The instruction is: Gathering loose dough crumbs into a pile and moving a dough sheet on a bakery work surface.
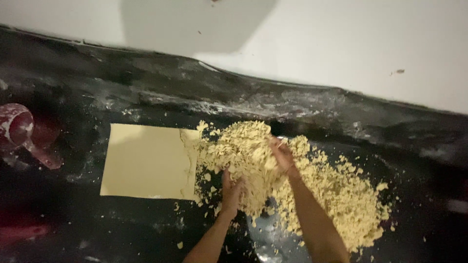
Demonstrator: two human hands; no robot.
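Observation:
A big heap of pale yellow crumbly dough (292, 175) lies on a dark worktop (97, 224). My left hand (230, 190) presses into the heap's near left side, fingers spread into the crumbs. My right hand (282, 156) is buried in the top of the heap, fingers curled around a clump of the crumbs. Left of the heap, touching its edge, lies a flat rolled sheet of the same pale dough (146, 163).
A red scoop with a handle (22, 134), dusted with flour, lies at the far left. A white wall (317, 39) rises behind the floured back of the worktop. Loose crumbs are scattered around the heap, mostly to the right.

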